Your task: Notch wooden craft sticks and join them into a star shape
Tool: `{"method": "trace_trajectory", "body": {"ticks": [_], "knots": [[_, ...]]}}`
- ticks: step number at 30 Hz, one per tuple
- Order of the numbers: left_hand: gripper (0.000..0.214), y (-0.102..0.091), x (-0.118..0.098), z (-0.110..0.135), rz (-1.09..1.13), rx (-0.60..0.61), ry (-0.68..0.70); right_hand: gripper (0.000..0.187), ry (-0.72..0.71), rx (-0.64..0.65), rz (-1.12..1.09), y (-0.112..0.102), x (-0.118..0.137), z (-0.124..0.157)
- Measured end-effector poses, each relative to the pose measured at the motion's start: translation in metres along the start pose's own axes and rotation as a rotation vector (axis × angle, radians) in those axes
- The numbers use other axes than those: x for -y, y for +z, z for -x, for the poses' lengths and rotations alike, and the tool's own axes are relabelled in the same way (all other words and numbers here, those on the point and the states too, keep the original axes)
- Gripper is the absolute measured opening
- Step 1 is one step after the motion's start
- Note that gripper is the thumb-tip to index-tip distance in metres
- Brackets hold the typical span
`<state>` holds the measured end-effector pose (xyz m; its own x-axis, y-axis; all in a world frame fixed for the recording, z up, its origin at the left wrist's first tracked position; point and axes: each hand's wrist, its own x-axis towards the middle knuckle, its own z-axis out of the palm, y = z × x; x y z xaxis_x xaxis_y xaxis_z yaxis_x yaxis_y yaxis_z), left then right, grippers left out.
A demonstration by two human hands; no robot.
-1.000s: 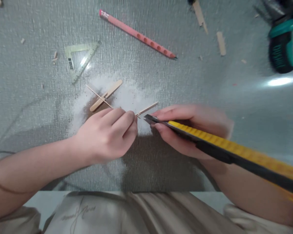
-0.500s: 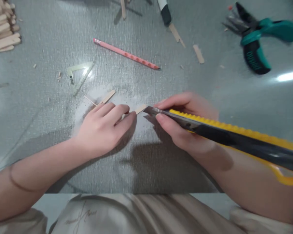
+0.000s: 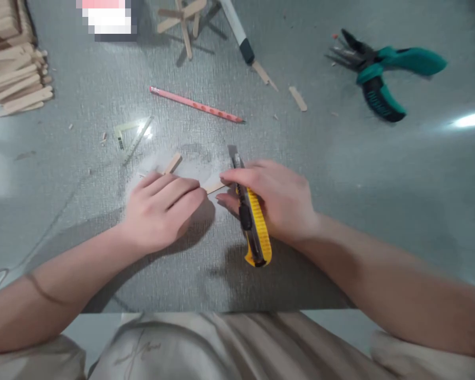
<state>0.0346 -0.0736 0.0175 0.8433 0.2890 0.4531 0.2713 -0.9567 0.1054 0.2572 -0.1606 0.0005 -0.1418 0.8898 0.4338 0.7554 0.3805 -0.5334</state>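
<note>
Yellow knife [image 3: 255, 232] now blade-forward in closed grip of right hand [image 3: 279, 200]; left hand [image 3: 158, 208] flat, open, on stick [image 3: 215, 187] (grey mat [image 3: 340, 174]).

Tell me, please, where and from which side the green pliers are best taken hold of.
I would grip the pliers by the two green handles, coming from the right. The dark pointed tips face left, and the handles spread open toward the right, free of other things.

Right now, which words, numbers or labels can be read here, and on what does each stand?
No text is readable.
Shirt: cursive print, too blurred to read.
Triangle ruler: dark label and scale marks, too small to read.
Yellow knife in the right hand: no lettering visible.
</note>
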Motion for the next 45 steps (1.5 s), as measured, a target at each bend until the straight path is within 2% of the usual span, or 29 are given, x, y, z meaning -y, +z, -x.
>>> {"method": "trace_trajectory", "body": {"ticks": [3, 10, 16, 20, 24, 28, 33, 36, 41, 44, 45], "knots": [[0.015, -0.005, 0.002, 0.0, -0.034, -0.09, -0.03, 0.016, 0.012, 0.034, -0.044, 0.003, -0.004, 0.001], [0.006, -0.01, -0.002, 0.006, -0.078, 0.053, 0.016, 0.019, 0.045, 0.044, -0.014, 0.006, -0.003, 0.005], [0.003, 0.003, -0.006, 0.007, -0.129, 0.014, 0.034, 0.014, 0.015, 0.063, -0.021, 0.005, -0.001, 0.005], [0.017, 0.011, -0.006, 0.007, -0.092, 0.027, 0.026, 0.015, 0.045, 0.115, 0.02, 0.005, 0.0, 0.005], [0.017, 0.008, -0.007, 0.008, -0.005, 0.061, 0.039, 0.018, 0.042, 0.119, 0.028, 0.005, 0.0, 0.005], [0.004, 0.006, -0.007, 0.008, 0.014, 0.066, 0.014, 0.018, 0.025, 0.116, 0.03, 0.005, -0.001, 0.005], [0.014, 0.007, -0.009, 0.008, -0.001, 0.087, 0.018, 0.018, 0.03, 0.138, 0.027, 0.004, -0.002, 0.005], [0.01, 0.004, -0.01, 0.008, 0.057, 0.087, 0.0, 0.018, 0.035, 0.14, 0.028, 0.005, -0.001, 0.005], [0.022, -0.017, 0.009, 0.01, 0.162, 0.027, -0.185, 0.016, 0.083, 0.129, 0.045, 0.003, -0.004, 0.008], [0.021, -0.032, 0.035, 0.014, 0.179, 0.005, -0.335, 0.015, 0.204, 0.093, 0.096, -0.004, -0.012, 0.011], [0.02, -0.035, 0.044, 0.016, 0.174, 0.017, -0.333, 0.013, 0.263, 0.061, 0.123, -0.008, -0.015, 0.012]]}}
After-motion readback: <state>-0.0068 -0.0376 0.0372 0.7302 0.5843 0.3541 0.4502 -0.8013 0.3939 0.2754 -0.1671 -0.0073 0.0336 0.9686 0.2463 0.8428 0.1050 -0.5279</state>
